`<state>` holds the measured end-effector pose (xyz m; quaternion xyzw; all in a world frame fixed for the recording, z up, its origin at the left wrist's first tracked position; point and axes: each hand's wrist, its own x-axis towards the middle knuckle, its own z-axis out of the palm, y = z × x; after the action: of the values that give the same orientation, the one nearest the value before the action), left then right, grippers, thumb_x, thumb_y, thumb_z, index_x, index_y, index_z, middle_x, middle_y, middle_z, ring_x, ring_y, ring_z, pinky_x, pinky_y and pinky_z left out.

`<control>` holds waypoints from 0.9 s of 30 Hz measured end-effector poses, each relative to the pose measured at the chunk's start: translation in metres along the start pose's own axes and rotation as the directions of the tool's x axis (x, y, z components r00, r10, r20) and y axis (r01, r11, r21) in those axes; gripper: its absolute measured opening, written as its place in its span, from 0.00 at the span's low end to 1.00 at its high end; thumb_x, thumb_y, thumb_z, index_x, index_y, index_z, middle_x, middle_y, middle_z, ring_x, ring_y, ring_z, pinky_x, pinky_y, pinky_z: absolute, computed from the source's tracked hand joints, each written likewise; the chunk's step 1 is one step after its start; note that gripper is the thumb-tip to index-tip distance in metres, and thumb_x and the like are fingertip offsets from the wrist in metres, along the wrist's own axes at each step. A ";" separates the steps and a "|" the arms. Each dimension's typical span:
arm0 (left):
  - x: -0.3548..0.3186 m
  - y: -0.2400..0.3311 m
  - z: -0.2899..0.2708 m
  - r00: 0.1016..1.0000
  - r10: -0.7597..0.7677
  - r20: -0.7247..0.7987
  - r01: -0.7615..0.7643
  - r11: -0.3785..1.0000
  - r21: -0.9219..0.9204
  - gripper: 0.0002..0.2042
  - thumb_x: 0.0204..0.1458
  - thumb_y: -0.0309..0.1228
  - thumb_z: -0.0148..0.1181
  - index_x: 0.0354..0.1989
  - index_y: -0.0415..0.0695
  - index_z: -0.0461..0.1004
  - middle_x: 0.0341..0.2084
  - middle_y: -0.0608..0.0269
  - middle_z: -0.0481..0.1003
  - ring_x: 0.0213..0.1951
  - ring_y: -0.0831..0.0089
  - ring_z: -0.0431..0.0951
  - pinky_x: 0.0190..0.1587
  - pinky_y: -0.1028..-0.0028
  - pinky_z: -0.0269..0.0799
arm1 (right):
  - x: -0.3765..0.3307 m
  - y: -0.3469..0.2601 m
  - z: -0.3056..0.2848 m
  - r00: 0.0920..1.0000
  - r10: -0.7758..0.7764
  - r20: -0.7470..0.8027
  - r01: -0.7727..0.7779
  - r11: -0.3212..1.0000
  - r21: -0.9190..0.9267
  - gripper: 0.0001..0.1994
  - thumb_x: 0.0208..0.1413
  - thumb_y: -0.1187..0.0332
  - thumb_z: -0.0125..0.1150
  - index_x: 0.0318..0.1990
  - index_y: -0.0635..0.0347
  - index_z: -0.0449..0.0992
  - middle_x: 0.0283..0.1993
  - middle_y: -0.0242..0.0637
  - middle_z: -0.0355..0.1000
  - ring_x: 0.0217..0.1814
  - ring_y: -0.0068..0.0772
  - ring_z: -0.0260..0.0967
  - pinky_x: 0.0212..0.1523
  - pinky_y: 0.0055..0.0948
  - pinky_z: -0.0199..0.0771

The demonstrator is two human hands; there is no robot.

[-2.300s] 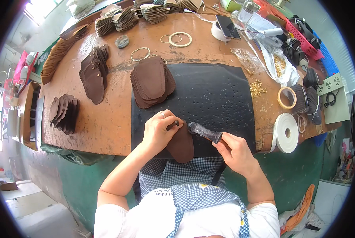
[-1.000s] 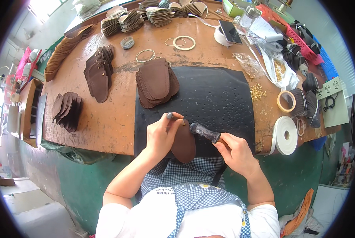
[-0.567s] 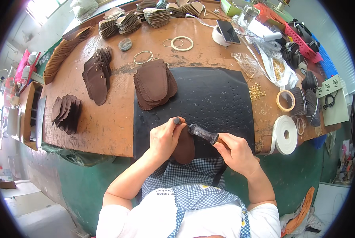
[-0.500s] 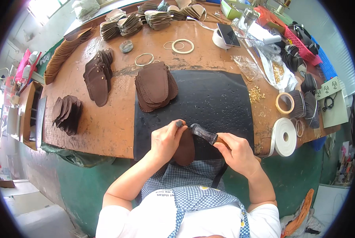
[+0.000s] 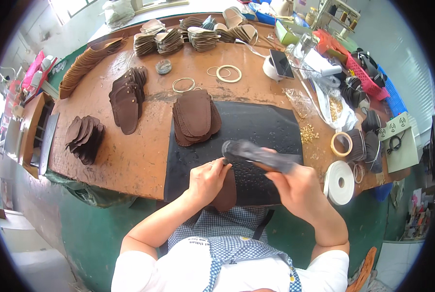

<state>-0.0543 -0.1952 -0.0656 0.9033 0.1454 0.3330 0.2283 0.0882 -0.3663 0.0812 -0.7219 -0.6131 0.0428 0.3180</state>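
My left hand (image 5: 205, 182) is closed around a short dark punch-like rod (image 5: 225, 161), holding it over a brown leather piece (image 5: 226, 193). That piece lies at the near edge of a black rubber mat (image 5: 263, 119) and partly hangs off it. In my right hand (image 5: 299, 190) is a hammer (image 5: 258, 154), its dark head smeared by motion just above the rod's top. Whether the head touches the rod, I cannot tell. The rod's lower end is hidden by my fingers. Beyond my left hand, a stack of brown leather pieces (image 5: 194, 113) rests on the mat.
More brown leather stacks (image 5: 125, 104) stand on the table's left, with others (image 5: 203, 39) along the back. To the right lie small gold fittings (image 5: 309, 134), a tape roll (image 5: 341, 144), a white strap roll (image 5: 340, 182), a phone (image 5: 281, 63) and a pink basket (image 5: 365, 80).
The hammer has swung up and left, its head now over the rod. The camera view has shifted slightly. My left hand still grips the rod over the leather.
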 end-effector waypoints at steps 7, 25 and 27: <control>0.006 0.005 -0.003 0.998 0.057 -0.012 -0.057 0.998 0.002 0.08 0.54 0.27 0.66 0.38 0.37 0.76 0.25 0.57 0.80 0.28 0.65 0.83 0.29 0.70 0.79 | -0.020 0.006 0.014 0.998 0.064 -0.015 -0.062 0.990 0.128 0.23 0.63 0.67 0.62 0.63 0.66 0.69 0.44 0.49 0.77 0.41 0.46 0.81 0.39 0.33 0.81; 0.006 -0.003 -0.043 0.917 -0.288 0.275 0.284 0.957 0.054 0.15 0.45 0.29 0.71 0.39 0.37 0.74 0.34 0.49 0.74 0.37 0.50 0.74 0.43 0.60 0.73 | -0.084 0.109 0.050 0.840 0.354 -0.410 -0.439 0.889 -0.131 0.06 0.58 0.72 0.65 0.40 0.63 0.79 0.36 0.43 0.73 0.40 0.49 0.74 0.39 0.43 0.74; 0.008 -0.001 -0.049 0.850 -0.397 0.347 0.405 0.913 0.053 0.15 0.44 0.28 0.72 0.37 0.36 0.74 0.30 0.49 0.74 0.34 0.53 0.74 0.39 0.63 0.72 | -0.082 0.133 0.031 0.774 0.428 -0.466 -0.528 0.843 -0.102 0.04 0.59 0.74 0.63 0.39 0.65 0.79 0.36 0.44 0.74 0.38 0.45 0.75 0.39 0.37 0.75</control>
<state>-0.0815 -0.1759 -0.0288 0.8950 0.2837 0.1136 0.3249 0.1681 -0.4351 -0.0381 -0.8774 -0.3243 -0.1060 0.3373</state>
